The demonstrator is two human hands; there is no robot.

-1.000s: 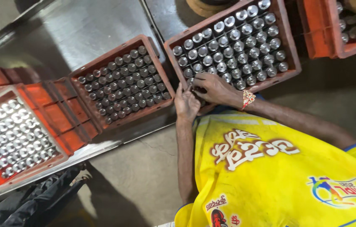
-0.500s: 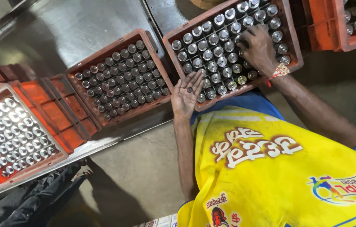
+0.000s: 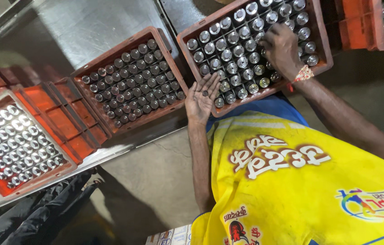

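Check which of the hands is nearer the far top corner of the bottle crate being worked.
Right. The right hand rests on bottle tops mid-crate; the left hand lies palm-up at its near edge.

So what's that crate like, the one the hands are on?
The crate is reddish-brown, looks like plastic, and is split into small cells, each holding an upright bottle with a shiny metal cap. It sits tilted in the head view, on a grey metal surface beside a similar crate. The right hand rests on the bottle tops inside it. The left hand lies open, palm up, at its near edge, with a small dark thing on the palm.
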